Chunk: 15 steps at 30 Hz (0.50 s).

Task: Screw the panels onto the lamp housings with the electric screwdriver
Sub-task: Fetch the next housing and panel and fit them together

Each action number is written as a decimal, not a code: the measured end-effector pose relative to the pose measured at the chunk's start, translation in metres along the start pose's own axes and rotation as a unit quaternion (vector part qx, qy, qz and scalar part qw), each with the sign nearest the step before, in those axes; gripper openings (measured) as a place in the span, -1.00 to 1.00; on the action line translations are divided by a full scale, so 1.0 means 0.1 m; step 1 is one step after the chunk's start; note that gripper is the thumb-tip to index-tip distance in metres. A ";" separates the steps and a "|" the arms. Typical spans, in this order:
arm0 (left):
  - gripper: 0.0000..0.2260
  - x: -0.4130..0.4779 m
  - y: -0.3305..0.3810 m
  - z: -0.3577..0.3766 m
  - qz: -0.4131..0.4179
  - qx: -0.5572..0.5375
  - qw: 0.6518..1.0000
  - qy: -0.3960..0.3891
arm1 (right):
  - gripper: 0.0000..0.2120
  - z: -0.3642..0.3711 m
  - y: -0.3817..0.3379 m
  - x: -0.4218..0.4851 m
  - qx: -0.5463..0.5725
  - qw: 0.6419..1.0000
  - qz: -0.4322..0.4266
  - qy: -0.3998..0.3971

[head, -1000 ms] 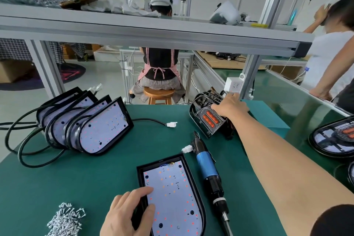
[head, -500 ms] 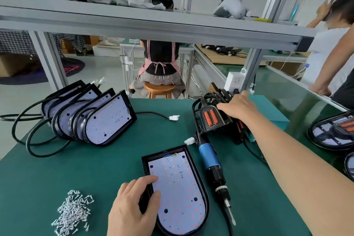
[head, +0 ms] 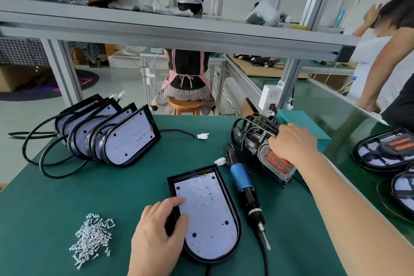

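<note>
1 panel [head: 276,164] partly under right hand [head: 292,142]

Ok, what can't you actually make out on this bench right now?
Head view only:
- How many panels the right hand holds: the back of the hand hides its fingertips.
- Whether any screws already sit in the lamp housing: too small to tell, and the left hand covers one edge.
- The head type of the loose screws: too small.
- The lamps at far right: cut off by the right edge.

Seated person [head: 187,74] on wooden stool [head: 185,105]; teal box [head: 310,121] right.
</note>
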<state>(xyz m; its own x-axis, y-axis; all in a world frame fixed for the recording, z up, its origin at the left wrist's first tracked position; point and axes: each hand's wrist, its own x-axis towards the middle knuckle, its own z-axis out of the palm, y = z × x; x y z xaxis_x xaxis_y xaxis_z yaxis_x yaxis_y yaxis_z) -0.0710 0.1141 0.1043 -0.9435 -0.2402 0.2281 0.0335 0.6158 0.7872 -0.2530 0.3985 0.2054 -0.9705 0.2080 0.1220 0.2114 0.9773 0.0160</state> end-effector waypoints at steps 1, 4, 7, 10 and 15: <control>-0.67 0.00 0.00 0.00 0.003 -0.006 1.000 0.000 | -0.68 -0.01 0.02 -0.03 -0.001 1.000 -0.006 0.011; -0.56 -0.01 -0.04 0.01 0.008 -0.029 1.000 0.004 | -0.83 -0.05 0.08 -0.10 0.023 0.997 -0.017 0.078; -0.41 -0.02 -0.10 0.03 -0.002 -0.050 0.999 0.010 | -0.82 -0.19 0.17 -0.15 0.046 0.994 -0.020 0.097; -0.45 -0.01 -0.12 0.05 -0.020 -0.056 0.998 0.015 | -0.75 -0.44 0.22 -0.23 0.075 0.992 -0.057 0.082; -0.56 0.01 -0.12 0.07 -0.025 -0.064 0.998 0.009 | -0.61 -0.76 -0.15 -0.53 0.124 0.971 -0.197 0.055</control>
<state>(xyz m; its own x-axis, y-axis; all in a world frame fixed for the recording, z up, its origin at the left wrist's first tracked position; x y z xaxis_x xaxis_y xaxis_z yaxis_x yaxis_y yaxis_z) -0.0744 0.1114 0.0911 -0.9394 -0.2821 0.1948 0.0282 0.5027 0.8640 -0.1955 0.3699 0.2743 -0.9494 -0.1759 0.2603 -0.2210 0.9628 -0.1553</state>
